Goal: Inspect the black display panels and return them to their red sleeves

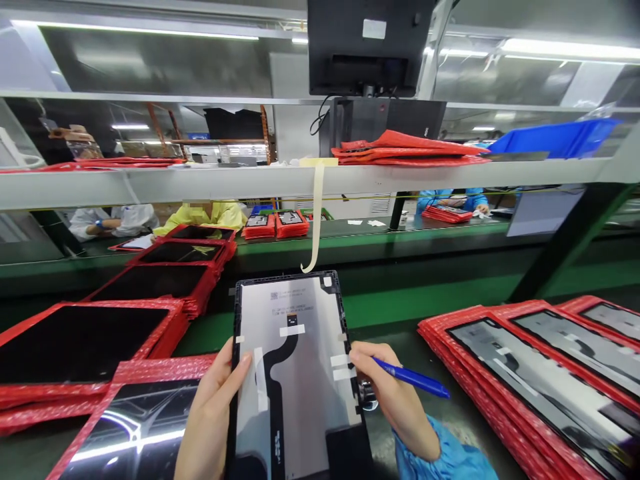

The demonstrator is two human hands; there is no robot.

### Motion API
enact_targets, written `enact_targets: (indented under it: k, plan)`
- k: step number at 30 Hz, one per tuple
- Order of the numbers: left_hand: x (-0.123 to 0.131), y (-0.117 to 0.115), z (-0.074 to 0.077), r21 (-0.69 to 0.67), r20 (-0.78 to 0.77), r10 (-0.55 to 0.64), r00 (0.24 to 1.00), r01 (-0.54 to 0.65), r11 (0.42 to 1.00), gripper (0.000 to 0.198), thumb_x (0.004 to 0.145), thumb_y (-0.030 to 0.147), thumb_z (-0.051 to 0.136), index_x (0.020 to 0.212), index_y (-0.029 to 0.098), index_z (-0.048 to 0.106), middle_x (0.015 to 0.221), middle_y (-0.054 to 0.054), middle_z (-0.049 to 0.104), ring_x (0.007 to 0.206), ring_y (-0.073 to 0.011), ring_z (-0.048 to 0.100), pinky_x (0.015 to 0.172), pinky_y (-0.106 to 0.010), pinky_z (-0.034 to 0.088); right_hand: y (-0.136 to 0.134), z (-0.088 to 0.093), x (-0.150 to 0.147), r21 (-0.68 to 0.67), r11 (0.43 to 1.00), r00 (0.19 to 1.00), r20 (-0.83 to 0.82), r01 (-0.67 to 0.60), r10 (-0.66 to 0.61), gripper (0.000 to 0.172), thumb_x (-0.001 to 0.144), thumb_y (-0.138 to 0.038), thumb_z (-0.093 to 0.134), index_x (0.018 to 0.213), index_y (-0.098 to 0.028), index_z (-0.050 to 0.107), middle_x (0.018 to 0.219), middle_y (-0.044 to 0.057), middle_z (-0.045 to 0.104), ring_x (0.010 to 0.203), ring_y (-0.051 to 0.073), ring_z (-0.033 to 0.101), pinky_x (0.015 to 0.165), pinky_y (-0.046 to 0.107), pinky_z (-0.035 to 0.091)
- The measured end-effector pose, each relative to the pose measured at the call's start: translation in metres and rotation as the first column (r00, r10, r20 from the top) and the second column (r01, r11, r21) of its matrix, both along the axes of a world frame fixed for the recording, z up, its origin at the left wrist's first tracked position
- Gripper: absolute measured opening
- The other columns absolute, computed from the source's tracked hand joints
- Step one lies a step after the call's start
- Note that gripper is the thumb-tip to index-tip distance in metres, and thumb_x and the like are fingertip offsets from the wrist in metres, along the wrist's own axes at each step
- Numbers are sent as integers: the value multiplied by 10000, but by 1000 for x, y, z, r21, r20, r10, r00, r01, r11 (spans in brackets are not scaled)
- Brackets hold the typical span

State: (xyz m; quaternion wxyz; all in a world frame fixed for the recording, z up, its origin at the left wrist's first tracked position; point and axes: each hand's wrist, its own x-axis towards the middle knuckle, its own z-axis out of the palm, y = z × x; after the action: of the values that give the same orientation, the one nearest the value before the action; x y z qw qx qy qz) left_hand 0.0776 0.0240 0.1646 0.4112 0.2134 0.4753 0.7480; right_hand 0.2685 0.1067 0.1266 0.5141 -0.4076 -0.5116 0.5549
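A tablet screen panel [315, 373] is tilted up in front of me, its silver back facing me. A black flex cable [277, 373] and several white tape strips show on that back. My left hand [213, 407] grips the panel's left edge, thumb on the back face. At the right edge, my right hand [390, 393] has a blue pen [413, 378] between its fingers, the pen pointing out to the right. Its thumb and fingertips meet the panel beside two short tape strips [342, 367]. A round metallic object [367, 395] shows partly behind the panel.
Stacks of screens on red bubble bags stand left [90, 340] and right [545, 380]. A shelf [225, 183] crosses ahead, bearing red bags [405, 150] and a blue bin [555, 139]. A tape strip [318, 213] hangs from it. Several co-workers sit beyond.
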Motion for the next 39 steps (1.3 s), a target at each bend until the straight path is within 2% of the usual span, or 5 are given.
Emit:
enact_targets:
  k: [19,24,27,32,39]
  plan:
    - [7,-7,3,-75,-5,43,999,-44,996,548,699,326,785,1212,229,619,1103,-31,741,1119,-236,633,862,-225,520,4,22,-8,203,958,925,361,-204,120,437,773,-397,570,497,-236,270,486,-87,183,487,96,183,472,263,151]
    - [4,-13,-2,6,-320,35,947,-35,999,431,771,378,713,1164,214,642,1026,-40,760,932,-231,706,758,-241,558,14,18,-5,152,979,984,128,-139,120,374,818,-555,603,753,-191,653,645,17,665,665,198,634,652,284,475]
    - [-4,-15,-13,215,-748,240,619,-115,970,231,825,265,658,1052,241,693,868,15,777,699,-134,717,676,-157,542,15,19,-2,6,994,986,-130,-109,109,561,824,-638,557,1155,-188,619,904,119,783,844,263,737,789,374,550]
    - [-16,-15,-14,391,-832,499,-243,383,837,416,851,23,451,1245,82,574,1114,-139,727,1058,-188,670,903,-231,517,0,14,3,-122,860,800,-451,-495,396,368,789,-508,705,1038,-237,685,827,54,786,743,215,750,628,298,582]
    - [-20,-14,1,328,-656,589,-472,525,786,321,950,233,420,1145,153,662,1126,-65,726,1142,-247,608,994,-372,462,-21,19,5,-66,770,676,-530,-635,512,520,621,-663,746,914,-233,727,947,103,771,950,333,710,797,448,571]
